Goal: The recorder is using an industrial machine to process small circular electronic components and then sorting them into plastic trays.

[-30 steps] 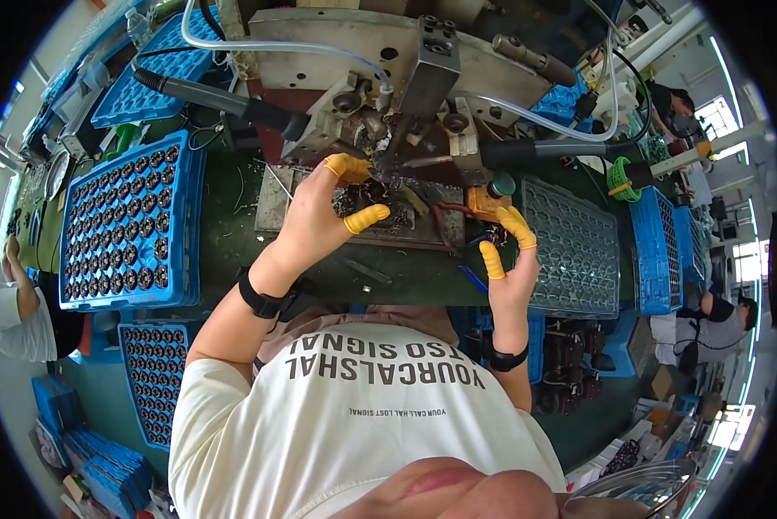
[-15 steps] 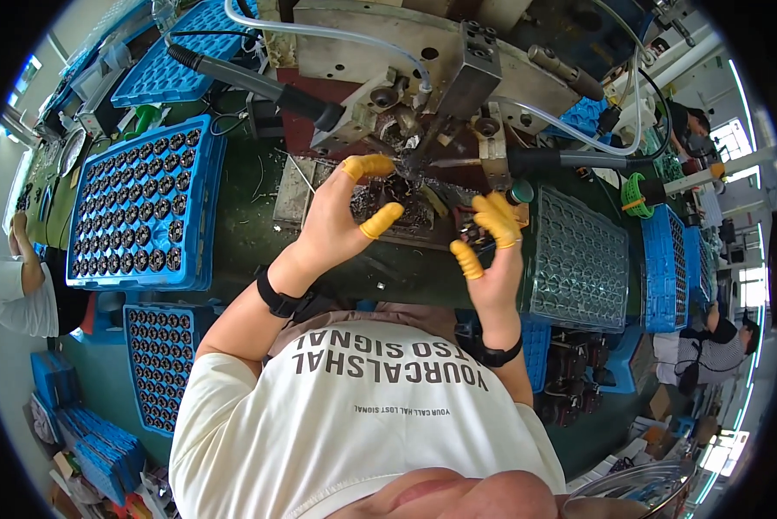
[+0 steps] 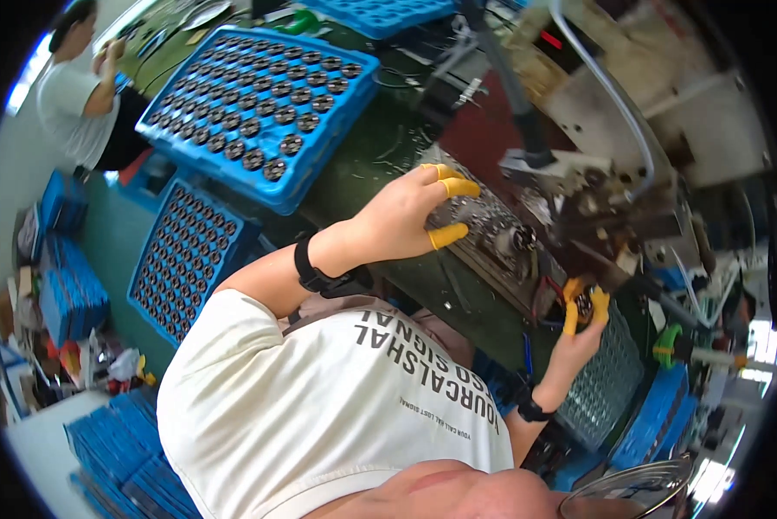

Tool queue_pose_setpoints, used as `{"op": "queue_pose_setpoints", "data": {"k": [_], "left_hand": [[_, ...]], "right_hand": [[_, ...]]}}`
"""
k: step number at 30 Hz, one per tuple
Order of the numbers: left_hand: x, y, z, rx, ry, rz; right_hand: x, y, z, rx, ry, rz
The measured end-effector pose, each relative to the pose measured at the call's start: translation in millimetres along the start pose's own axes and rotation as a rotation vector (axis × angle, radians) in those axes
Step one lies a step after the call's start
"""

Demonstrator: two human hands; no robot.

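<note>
My left hand (image 3: 397,216), with yellow finger cots on several fingers, hovers over the metal base plate (image 3: 484,229) of the machine. Its fingers are spread and nothing is between them. Between the yellow-tipped fingers of my right hand (image 3: 581,333) is a small round dark part (image 3: 586,304), which looks like a motor stator. Another round part (image 3: 523,238) sits at the machine's work spot, between my two hands. Similar round parts fill most of the pockets in a blue tray (image 3: 272,197) to the left.
The machine's metal head (image 3: 613,177), with a grey hose, stands at the upper right. A clear pocketed tray (image 3: 609,381) lies beside my right wrist. A second blue tray (image 3: 248,235) of parts stands lower left. Another person (image 3: 81,104) works at the far left.
The view has swung to the right and tilted. My left hand has drawn away from the machine's work spot; my right hand now has a round part in its fingers.
</note>
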State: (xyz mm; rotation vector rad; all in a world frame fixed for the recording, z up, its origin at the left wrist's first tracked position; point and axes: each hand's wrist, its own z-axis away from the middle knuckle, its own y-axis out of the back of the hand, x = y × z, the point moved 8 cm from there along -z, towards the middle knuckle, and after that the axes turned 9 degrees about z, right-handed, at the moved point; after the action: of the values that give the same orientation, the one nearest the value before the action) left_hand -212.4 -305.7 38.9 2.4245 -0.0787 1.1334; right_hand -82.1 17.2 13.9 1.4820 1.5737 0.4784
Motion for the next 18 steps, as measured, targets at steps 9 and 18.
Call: {"op": "queue_pose_setpoints", "data": {"k": [9, 18], "left_hand": [[-32.6, 179.7, 66.9, 0.316, 0.264, -0.701], [-72.4, 175.1, 72.2, 0.030, 0.333, -0.548]], "right_hand": [[36.1, 5.1, 5.8, -0.064, -0.149, -0.043], [146.8, 43.7, -24.4, -0.132, -0.430, -0.105]]}}
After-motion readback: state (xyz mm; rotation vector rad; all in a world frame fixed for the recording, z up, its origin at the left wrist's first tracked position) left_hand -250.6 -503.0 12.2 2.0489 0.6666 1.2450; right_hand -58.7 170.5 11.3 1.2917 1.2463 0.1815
